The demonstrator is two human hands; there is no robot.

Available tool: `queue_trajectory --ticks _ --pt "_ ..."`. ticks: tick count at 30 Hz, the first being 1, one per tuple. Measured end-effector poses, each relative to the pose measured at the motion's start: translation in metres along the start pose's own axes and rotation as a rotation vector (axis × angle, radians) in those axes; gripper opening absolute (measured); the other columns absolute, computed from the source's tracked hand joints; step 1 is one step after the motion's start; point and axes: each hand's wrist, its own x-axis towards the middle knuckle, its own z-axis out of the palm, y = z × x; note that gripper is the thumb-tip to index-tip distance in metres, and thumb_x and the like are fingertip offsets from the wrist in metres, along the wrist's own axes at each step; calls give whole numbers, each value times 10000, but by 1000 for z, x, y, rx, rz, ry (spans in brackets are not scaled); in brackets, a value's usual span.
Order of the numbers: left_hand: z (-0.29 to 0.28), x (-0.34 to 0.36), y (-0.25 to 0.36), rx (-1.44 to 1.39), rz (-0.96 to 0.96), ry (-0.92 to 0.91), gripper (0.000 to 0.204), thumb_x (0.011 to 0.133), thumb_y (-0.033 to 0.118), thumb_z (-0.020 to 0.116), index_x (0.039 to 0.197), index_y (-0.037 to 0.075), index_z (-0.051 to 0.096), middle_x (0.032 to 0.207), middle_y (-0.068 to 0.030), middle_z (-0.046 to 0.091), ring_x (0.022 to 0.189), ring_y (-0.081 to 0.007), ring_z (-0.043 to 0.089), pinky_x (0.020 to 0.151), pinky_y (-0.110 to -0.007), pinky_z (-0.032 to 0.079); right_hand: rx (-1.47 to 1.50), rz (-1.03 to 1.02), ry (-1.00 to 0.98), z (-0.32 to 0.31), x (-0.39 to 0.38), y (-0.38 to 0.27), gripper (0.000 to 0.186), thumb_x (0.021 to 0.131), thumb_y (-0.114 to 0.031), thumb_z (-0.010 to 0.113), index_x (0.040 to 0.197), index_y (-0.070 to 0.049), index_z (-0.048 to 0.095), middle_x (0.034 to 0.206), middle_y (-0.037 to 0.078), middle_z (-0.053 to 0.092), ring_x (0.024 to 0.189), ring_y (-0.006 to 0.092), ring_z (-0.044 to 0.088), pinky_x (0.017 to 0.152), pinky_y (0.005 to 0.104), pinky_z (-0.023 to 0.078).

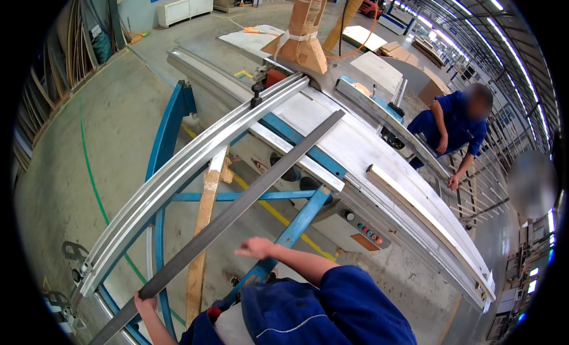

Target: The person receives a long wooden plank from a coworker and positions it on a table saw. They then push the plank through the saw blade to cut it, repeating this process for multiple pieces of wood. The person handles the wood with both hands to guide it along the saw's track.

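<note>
A long dark grey metal bar (pixel 249 194) runs diagonally from the lower left up onto the sliding table saw (pixel 355 146). My left hand (pixel 144 302) grips the bar's near end at the bottom left. My right hand (pixel 256 248) hovers with fingers spread just right of the bar's middle, not touching it, above a blue frame arm (pixel 296 226). A pale aluminium fence rail (pixel 195 161) lies parallel to the bar on its left.
A person in blue overalls (pixel 453 128) bends over a rack of thin strips at the right. A wooden batten (pixel 203 226) leans under the rail. A control panel (pixel 364 229) with coloured buttons sits on the saw's side. Boards lean at the far left wall.
</note>
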Motion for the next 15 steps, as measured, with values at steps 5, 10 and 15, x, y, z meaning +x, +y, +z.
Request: queue_trajectory --ticks 5,10,15 --pt "-9 11 19 63 142 -180 445 1009 425 757 1317 105 721 1423 -112 710 1291 -315 674 1154 -454 515 -520 -31 -284 5 -32 -33 888 997 -868 379 1014 -115 849 1025 189 809 1034 406 760 884 515 592" --pt "13 -6 -35 160 202 -198 455 1076 453 675 1262 38 705 1317 -156 747 1197 -336 722 1055 -474 595 -549 -42 -225 15 -38 -21 926 992 -884 354 987 -107 857 1000 158 816 1017 382 770 877 500 593" --pt "21 -42 -54 28 157 -159 478 1004 375 816 1306 26 691 1386 -152 708 1241 -357 689 1071 -489 596 -562 -53 -223 9 -41 -24 926 986 -891 359 1000 -110 857 1025 145 813 1024 369 766 858 490 591"
